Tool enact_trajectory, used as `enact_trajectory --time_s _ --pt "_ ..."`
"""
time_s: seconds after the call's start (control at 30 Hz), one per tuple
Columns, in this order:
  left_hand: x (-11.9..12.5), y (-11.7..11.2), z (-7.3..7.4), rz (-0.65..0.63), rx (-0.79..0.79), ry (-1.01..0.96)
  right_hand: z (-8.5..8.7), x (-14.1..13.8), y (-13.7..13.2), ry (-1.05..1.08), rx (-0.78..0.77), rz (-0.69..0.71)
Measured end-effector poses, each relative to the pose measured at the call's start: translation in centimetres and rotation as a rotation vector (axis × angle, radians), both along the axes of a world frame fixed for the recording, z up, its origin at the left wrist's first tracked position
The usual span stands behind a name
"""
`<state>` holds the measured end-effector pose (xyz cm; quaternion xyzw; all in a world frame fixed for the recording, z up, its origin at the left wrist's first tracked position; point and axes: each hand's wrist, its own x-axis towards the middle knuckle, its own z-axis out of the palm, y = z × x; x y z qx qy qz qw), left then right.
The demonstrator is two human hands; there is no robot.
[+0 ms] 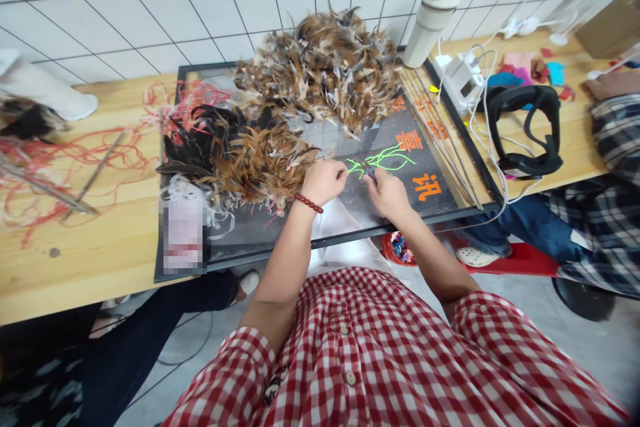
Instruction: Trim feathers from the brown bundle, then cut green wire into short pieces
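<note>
Right of mid-frame, the right hand (390,193) pinches thin, bright-green, string-like cords (381,161), whose splayed strands could slip or tangle should the left hand (325,181), whose grip I can't make out, tug unevenly.

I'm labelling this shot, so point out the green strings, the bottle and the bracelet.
Green strings (376,161): head view, where they bunch.
Bottle (430,28): head view, middle of its body.
Bracelet (309,202): head view, middle beads.

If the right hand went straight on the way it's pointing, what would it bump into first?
Probably the bright green cords, just in front of the right hand. Beyond them, the line seems to lead toward the large brown feather pile, though depth is hard to judge.
</note>
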<state>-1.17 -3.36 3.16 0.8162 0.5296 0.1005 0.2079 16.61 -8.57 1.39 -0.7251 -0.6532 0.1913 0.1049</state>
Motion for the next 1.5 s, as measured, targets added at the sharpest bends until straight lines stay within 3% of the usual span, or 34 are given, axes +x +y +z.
enact_trajectory --time_s 0.1,0.17,0.3,0.4,0.6,0.73,0.83,1.0,1.13,1.2,1.5 --pt "0.1 0.0 -0.2 -0.002 0.007 -0.038 -0.9 0.6 0.5 0.387 0.198 -0.054" --pt "0.1 0.0 -0.4 -0.018 0.019 -0.064 -1.2 0.4 1.0 0.5 0.235 -0.027" --pt "0.1 0.1 -0.8 -0.025 0.037 -0.073 -1.3 -0.5 2.3 0.35 0.167 0.059" --pt "0.1 0.2 -0.7 -0.057 0.012 -0.068 -0.8 0.3 3.1 0.244 0.176 0.017" --pt "-0.1 0.0 -0.1 -0.054 0.007 0.054 0.6 5.9 4.7 0.226 0.384 -0.195" --pt "0.0 -0.1 0.0 -0.066 -0.005 0.056 0.1 9.5 6.1 0.076 0.364 -0.289" --pt "0.0 -0.1 -0.1 -0.072 -0.011 0.044 -0.4 10.6 6.6 -0.014 0.321 -0.329" --pt "0.0 -0.1 0.0 -0.054 -0.005 0.06 0.6 7.9 3.2 -0.099 0.288 -0.264" --pt "0.0 -0.1 0.0 -0.055 -0.009 0.046 1.5 3.2 -1.2 -0.196 -0.018 0.005" --pt "0.0 -0.1 0.0 -0.066 -0.009 0.031 1.4 1.4 -2.3 -0.256 -0.093 0.076" --pt "-0.1 -0.2 0.0 -0.082 0.002 0.006 1.5 -0.6 -1.3 -0.354 -0.161 0.133"
